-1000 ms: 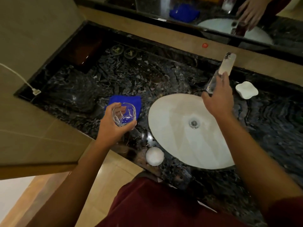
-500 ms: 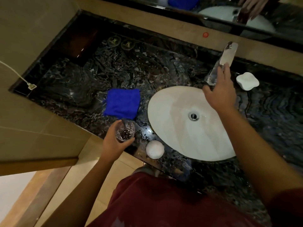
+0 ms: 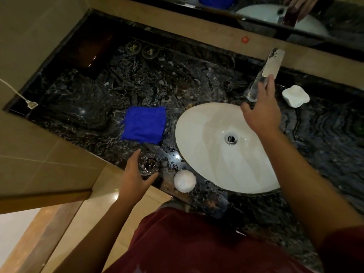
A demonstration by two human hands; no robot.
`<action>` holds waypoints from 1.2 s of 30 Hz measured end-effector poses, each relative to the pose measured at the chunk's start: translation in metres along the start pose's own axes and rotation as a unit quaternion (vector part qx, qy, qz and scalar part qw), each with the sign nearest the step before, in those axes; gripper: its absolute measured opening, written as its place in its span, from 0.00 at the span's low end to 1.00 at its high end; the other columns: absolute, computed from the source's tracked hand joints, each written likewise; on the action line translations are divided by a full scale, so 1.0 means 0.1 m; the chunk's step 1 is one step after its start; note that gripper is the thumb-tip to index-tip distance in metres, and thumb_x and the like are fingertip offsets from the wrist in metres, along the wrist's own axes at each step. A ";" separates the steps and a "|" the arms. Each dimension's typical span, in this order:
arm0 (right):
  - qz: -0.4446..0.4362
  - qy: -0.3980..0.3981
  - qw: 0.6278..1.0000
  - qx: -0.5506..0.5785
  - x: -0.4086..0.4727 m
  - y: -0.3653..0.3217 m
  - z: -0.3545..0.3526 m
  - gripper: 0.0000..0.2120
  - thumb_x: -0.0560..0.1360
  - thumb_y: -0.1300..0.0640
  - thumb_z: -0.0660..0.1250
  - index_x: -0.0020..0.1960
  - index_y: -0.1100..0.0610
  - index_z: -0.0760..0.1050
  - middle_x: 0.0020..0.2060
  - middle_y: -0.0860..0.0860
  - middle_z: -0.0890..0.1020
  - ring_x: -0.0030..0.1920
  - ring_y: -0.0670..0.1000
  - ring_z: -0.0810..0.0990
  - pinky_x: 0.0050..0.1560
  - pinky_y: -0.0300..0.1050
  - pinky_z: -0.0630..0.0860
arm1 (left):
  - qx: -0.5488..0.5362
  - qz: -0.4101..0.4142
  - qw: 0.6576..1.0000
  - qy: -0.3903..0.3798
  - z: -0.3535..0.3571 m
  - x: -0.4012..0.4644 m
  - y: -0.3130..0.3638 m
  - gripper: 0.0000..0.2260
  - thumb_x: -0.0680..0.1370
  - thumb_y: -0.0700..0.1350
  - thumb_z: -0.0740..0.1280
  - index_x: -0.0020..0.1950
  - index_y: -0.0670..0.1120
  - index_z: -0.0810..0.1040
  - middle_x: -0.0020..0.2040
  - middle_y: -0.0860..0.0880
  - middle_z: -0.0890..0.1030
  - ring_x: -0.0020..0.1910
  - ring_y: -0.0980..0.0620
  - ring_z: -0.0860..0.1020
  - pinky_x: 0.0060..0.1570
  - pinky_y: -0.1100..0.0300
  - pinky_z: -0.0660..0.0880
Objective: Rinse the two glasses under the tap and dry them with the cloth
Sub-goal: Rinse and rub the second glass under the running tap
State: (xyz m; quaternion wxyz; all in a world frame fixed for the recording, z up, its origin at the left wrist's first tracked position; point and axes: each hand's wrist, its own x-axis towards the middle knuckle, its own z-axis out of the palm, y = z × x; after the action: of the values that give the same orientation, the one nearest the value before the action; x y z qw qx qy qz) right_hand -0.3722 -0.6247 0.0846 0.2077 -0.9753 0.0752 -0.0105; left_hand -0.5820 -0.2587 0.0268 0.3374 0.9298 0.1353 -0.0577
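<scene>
Head view: glass (image 3: pixel 149 164) now set down on the tabletop (image 3: pixel 78 107), lower centre; left hand (image 3: pixel 136 178) fingers loosening around it; right hand (image 3: pixel 263 113) fingers spread at the tap (image 3: pixel 272 65); drying seems next

Left hand (image 3: pixel 136 179) has lowered the glass (image 3: pixel 149 164) onto the worktop (image 3: pixel 94 99) in front of the cloth (image 3: pixel 143 125), grip now loosened.

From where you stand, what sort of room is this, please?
Most likely a bathroom, perhaps a hotel one: a white oval basin set in a dark marble counter, a chrome tap and a mirror behind it.
</scene>
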 end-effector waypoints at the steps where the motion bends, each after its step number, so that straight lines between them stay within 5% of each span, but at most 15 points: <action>1: 0.002 0.000 1.000 0.002 0.00 -0.01 0.00 0.36 0.81 0.48 0.68 0.83 0.57 0.59 0.86 0.46 0.45 0.72 0.61 0.74 0.61 0.61 0.78 | 0.035 0.033 0.999 0.002 -0.02 -0.02 0.02 0.44 0.71 0.47 0.82 0.81 0.40 0.62 0.78 0.39 0.69 0.78 0.40 0.68 0.74 0.40 0.69; 5: 0.006 0.004 1.000 0.009 -0.01 -0.03 0.02 0.36 0.81 0.48 0.68 0.83 0.58 0.59 0.86 0.46 0.45 0.70 0.60 0.76 0.58 0.60 0.78 | 0.113 0.176 0.978 0.024 -0.08 -0.15 0.19 0.40 0.74 0.57 0.76 0.79 0.39 0.67 0.79 0.37 0.67 0.82 0.35 0.60 0.76 0.32 0.63; 9: 0.007 0.005 1.000 0.009 -0.01 -0.03 0.01 0.36 0.81 0.47 0.68 0.83 0.58 0.59 0.86 0.46 0.45 0.67 0.60 0.77 0.54 0.58 0.79 | 0.062 0.253 0.963 -0.063 0.06 -0.23 0.48 0.43 0.73 0.62 0.75 0.80 0.42 0.65 0.81 0.43 0.65 0.83 0.42 0.57 0.80 0.44 0.58; 14: 0.004 0.015 1.000 0.008 -0.03 -0.04 0.06 0.37 0.80 0.47 0.68 0.83 0.59 0.59 0.86 0.48 0.46 0.67 0.61 0.78 0.55 0.58 0.77 | -0.002 0.225 0.959 -0.172 0.37 -0.25 0.60 0.43 0.71 0.63 0.78 0.81 0.53 0.64 0.79 0.51 0.69 0.79 0.53 0.65 0.77 0.51 0.67; 21: 0.004 0.013 1.000 -0.024 -0.02 -0.07 0.03 0.37 0.79 0.48 0.69 0.83 0.58 0.58 0.86 0.52 0.48 0.71 0.64 0.73 0.64 0.63 0.76 | -0.015 0.196 0.957 -0.215 0.57 -0.10 0.43 0.39 0.71 0.56 0.80 0.78 0.54 0.68 0.73 0.53 0.74 0.71 0.52 0.74 0.66 0.47 0.76; 24: 0.016 0.115 0.993 -0.027 -0.08 -0.20 0.02 0.34 0.77 0.49 0.66 0.79 0.59 0.64 0.83 0.60 0.57 0.81 0.65 0.60 0.77 0.64 0.62 | -0.008 0.199 0.958 -0.208 0.60 -0.07 0.38 0.37 0.70 0.54 0.80 0.76 0.56 0.68 0.72 0.54 0.75 0.69 0.52 0.76 0.61 0.47 0.79; 26: -0.018 0.144 0.989 0.008 -0.10 -0.35 0.08 0.32 0.76 0.50 0.64 0.77 0.60 0.68 0.81 0.62 0.63 0.81 0.64 0.61 0.78 0.62 0.61 | -0.010 0.201 0.959 -0.201 0.62 -0.07 0.37 0.37 0.70 0.54 0.80 0.75 0.56 0.68 0.72 0.54 0.75 0.69 0.53 0.76 0.61 0.47 0.80; 32: -0.170 -0.152 0.973 0.021 -0.19 -1.02 0.84 0.34 0.80 0.52 0.69 0.81 0.59 0.62 0.83 0.59 0.60 0.80 0.62 0.62 0.77 0.58 0.64 | -0.028 0.207 0.959 -0.190 0.64 -0.07 0.33 0.37 0.71 0.53 0.81 0.75 0.57 0.67 0.72 0.52 0.76 0.69 0.50 0.76 0.64 0.48 0.77; 36: -0.281 -0.242 0.928 -0.044 -0.24 -1.46 1.38 0.34 0.80 0.50 0.67 0.82 0.57 0.61 0.84 0.57 0.58 0.81 0.61 0.60 0.77 0.59 0.64 | -0.034 0.211 0.957 -0.196 0.65 -0.07 0.33 0.36 0.71 0.51 0.79 0.76 0.55 0.69 0.73 0.51 0.76 0.71 0.50 0.75 0.67 0.53 0.74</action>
State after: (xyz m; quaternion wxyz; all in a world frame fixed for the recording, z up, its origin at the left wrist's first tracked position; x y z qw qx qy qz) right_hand -0.3685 -0.4337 0.0177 0.1651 -0.9375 -0.2541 0.1710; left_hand -0.5803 -0.3263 -0.0018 0.3936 0.8954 -0.1308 -0.1620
